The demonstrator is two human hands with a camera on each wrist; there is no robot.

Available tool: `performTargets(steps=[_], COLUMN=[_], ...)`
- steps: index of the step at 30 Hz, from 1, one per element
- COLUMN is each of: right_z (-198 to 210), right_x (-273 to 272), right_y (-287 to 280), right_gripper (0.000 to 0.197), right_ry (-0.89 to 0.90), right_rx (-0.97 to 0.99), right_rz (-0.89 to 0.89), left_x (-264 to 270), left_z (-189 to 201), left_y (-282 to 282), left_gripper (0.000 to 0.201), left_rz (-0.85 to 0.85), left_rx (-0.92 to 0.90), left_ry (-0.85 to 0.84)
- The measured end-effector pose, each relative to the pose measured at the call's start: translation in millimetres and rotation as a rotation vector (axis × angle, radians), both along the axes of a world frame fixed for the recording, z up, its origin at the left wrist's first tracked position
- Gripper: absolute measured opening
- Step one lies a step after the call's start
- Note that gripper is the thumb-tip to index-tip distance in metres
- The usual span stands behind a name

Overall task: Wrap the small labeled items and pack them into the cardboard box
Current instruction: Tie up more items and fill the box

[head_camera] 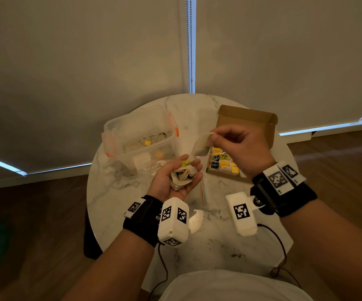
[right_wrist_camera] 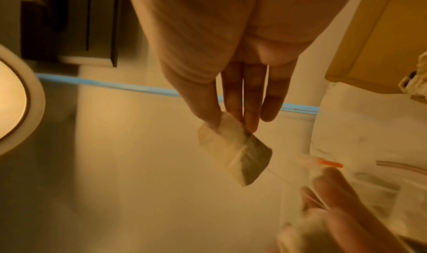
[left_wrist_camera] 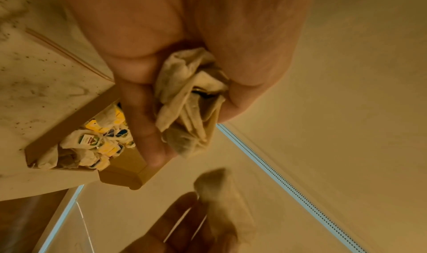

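My left hand (head_camera: 176, 178) lies palm up over the round marble table (head_camera: 132, 213) and cups a crumpled bunch of tea bags (head_camera: 182, 177) (left_wrist_camera: 191, 100) with a yellow tag (head_camera: 185, 163) at its fingertips. Its fingers curl round the bunch. Higher and to the right, my right hand (head_camera: 236, 140) pinches one tea bag (head_camera: 201, 144) (right_wrist_camera: 233, 151) by its top corner between thumb and fingers. A thin string (right_wrist_camera: 298, 185) runs from that bag down to the left hand. Behind the right hand stands the open cardboard box (head_camera: 247, 118) (left_wrist_camera: 120, 165), holding several wrapped bags with yellow and blue labels (head_camera: 222, 161).
A clear plastic tub (head_camera: 141, 137) with orange latches stands at the back left of the table, with a few yellow tags inside. A clear zip bag (head_camera: 202, 192) lies under the hands. Dark crumbs dot the near tabletop. Window blinds hang behind.
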State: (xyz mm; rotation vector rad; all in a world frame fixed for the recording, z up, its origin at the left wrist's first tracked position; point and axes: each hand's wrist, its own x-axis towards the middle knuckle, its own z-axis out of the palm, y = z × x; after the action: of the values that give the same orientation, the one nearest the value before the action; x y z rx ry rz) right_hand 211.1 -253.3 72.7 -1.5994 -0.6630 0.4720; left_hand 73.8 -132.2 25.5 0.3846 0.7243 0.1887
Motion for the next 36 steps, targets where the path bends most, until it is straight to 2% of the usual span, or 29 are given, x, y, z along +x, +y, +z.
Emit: performTargets(steps=[6, 10, 13, 18, 21, 25, 27, 30, 33, 34, 36], right_z=[11, 4, -6, -18, -20, -17, -14, -15, -20, -21, -23], right_x=[9, 12, 8, -5, -13, -21, -22, -18, -12, -12, -12], right_y=[1, 0, 4, 15, 19, 21, 19, 16, 13, 13, 12], right_gripper=[0.009, 0.008, 0.007, 0.006, 0.004, 0.010, 0.013, 0.011, 0.022, 0.020, 0.004], right_ry=[0.066, 0.025, 0.005, -0.068, -0.093, -0.036, -0.024, -0.061, -0.156, -0.129, -0.047], right_rx=[0.073, -0.026, -0.119, -0.221, -0.225, -0.130, -0.101, -0.090, -0.178, -0.199, -0.192], right_rz=[-0.121, -0.126, -0.105, -0.067, -0.059, -0.024, 0.026, 0.037, 0.084, 0.127, 0.151], left_x=[-10, -12, -8, 4, 10, 12, 12, 11, 11, 11, 11], left_z=[-6, -6, 2, 22, 24, 24, 26, 30, 36, 38, 41], left_y=[13, 24, 25, 12, 3, 2, 4, 9, 14, 16, 19], left_gripper=[0.024, 0.026, 0.018, 0.010, 0.009, 0.020, 0.018, 0.002, 0.003, 0.003, 0.005], left_rz=[0.065, 0.064, 0.018, -0.093, -0.114, -0.108, -0.085, -0.044, -0.100, -0.125, -0.148], left_rx=[0.014, 0.154, 0.477, 1.117, 1.294, 1.366, 1.367, 1.288, 1.151, 1.130, 1.130], left_ry=[0.026, 0.142, 0.236, 0.237, 0.231, 0.264, 0.271, 0.284, 0.232, 0.206, 0.184])
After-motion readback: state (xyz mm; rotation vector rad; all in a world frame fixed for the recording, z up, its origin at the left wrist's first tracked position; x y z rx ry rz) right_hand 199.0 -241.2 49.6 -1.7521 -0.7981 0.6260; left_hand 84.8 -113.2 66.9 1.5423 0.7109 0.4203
